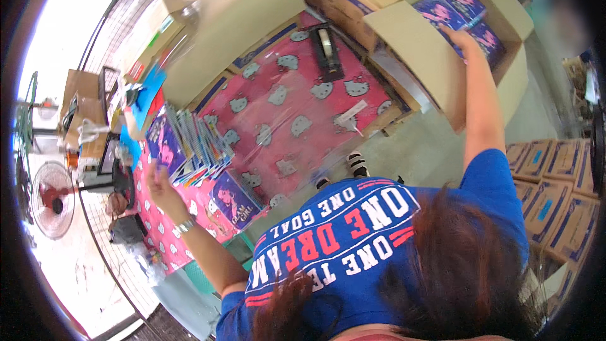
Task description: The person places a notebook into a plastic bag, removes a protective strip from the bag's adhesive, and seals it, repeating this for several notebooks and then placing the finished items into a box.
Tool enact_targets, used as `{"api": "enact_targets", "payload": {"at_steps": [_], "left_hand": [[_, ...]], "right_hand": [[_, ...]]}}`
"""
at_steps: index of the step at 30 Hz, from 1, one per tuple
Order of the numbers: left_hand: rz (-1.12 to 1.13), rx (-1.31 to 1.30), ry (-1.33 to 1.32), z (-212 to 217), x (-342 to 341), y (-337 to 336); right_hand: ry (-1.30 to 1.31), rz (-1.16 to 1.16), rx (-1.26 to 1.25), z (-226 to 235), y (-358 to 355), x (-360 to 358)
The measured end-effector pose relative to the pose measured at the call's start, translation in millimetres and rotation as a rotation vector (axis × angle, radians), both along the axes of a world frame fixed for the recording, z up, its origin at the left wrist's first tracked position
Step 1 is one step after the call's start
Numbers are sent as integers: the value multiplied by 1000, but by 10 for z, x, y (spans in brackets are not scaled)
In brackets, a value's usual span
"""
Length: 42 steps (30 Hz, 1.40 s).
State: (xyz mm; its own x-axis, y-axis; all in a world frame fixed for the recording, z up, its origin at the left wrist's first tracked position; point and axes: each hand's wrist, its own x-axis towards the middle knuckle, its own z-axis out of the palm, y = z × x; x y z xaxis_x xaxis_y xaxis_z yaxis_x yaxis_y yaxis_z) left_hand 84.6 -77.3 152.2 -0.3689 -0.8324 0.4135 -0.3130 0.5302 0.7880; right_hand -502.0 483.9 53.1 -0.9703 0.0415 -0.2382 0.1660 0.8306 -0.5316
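Observation:
My right hand (459,39) reaches into an open cardboard carton (423,66) at the upper right. Its fingers are stretched out over shrink-wrapped packs of purple notebooks (464,1), and nothing shows in its grasp. My left hand (163,189), with a watch on the wrist, is at the near left edge of a leaning stack of notebooks (202,145). The fingers there are blurred, so their grip is unclear. Beside the stack lies a purple notebook (235,202) with a pink figure on its cover.
A pink patterned table cover (284,126) spreads ahead, with a black tape dispenser (326,53) at its far side. A large cardboard flap (240,25) stands behind it. Closed cartons (543,202) are stacked at the right. A fan (53,201) stands at the far left.

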Motion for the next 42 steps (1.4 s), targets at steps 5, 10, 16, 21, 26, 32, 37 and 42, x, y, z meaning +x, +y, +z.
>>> {"api": "enact_targets", "payload": {"at_steps": [5, 10, 16, 21, 26, 32, 37, 42], "left_hand": [[317, -134, -157, -143, 998, -1868], [-1, 1000, -113, -731, 609, -2279], [27, 990, -288, -758, 577, -2557], [49, 1059, -417, -465, 619, -2467], [-132, 1137, -219, -390, 112, -2018], [-8, 878, -483, -658, 198, -2433], [74, 668, -621, -508, 234, -2320], [-148, 995, -59, -399, -2, -1370]], "right_hand": [[823, 157, -132, 933, -1458, 833], [282, 951, -691, 969, -3517, 2629], [-368, 1212, -931, 131, -5249, 4082], [-566, 949, -890, 247, -5846, 4612], [-872, 803, -1116, -166, -5996, 4258], [-833, 812, -1066, 20, -6007, 4431], [-980, 788, -1050, 167, -5678, 4448], [-557, 912, -1151, -153, -5326, 4156]]}}
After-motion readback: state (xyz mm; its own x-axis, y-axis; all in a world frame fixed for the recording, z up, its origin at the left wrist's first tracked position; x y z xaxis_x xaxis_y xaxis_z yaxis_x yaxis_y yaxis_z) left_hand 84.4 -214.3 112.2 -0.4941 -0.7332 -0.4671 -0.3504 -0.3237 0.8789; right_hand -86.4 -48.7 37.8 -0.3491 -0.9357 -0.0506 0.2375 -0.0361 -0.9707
